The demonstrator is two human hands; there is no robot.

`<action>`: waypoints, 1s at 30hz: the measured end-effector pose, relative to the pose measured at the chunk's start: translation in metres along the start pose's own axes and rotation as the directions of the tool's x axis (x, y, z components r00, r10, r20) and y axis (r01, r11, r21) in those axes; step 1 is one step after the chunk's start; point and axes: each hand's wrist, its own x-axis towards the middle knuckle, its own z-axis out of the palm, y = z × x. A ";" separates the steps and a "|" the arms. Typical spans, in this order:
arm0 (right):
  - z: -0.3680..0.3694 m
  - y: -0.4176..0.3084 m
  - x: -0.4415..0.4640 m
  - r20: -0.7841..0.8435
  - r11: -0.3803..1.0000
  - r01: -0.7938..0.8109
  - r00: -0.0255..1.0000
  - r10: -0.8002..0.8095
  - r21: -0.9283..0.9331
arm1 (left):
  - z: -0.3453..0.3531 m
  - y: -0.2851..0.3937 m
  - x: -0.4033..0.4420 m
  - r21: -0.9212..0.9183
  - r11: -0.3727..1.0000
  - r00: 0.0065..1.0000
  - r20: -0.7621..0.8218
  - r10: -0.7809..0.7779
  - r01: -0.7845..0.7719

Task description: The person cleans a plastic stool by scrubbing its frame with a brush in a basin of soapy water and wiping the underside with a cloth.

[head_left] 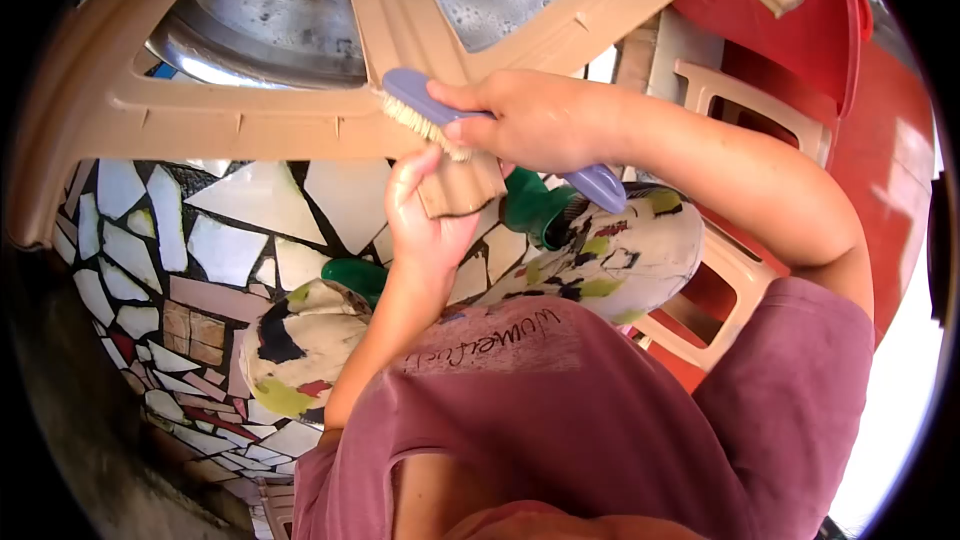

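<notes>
My right hand (545,120) is wrapped round a purple scrubbing brush (597,186), its pale bristles down against a beige plastic stool (270,122). The bristles meet the short leg end that points toward me. Around that same leg end my left hand (425,205) is closed, thumb on the near side, just below the brush head. The stool's other legs spread out to the left and upper right. Behind it is a wide metal basin (255,65) of sudsy water, partly hidden by the stool.
Broken-tile mosaic floor (230,250) lies below. Green footwear (535,208) shows at my feet, under patterned trousers (640,250). To the right are beige plastic furniture pieces (745,290) and large red plastic items (880,190).
</notes>
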 end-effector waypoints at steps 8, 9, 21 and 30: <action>0.046 0.003 -0.046 -0.127 0.973 -0.115 0.988 0.090 -0.202 | 0.015 -0.030 0.003 0.087 0.996 0.988 -0.156 -0.015 0.029; 0.047 0.000 -0.036 -0.144 0.956 -0.151 0.983 0.117 -0.252 | 0.006 -0.031 0.013 0.069 0.997 0.987 -0.159 -0.024 0.036; 0.081 -0.001 -0.010 -0.321 0.944 -0.220 0.938 0.134 -0.247 | -0.014 -0.037 0.028 0.045 0.999 0.998 -0.063 0.026 -0.023; 0.089 -0.007 -0.018 -0.375 0.931 -0.156 0.927 0.023 -0.329 | -0.011 -0.038 0.022 -0.053 0.987 0.984 -0.103 0.144 -0.150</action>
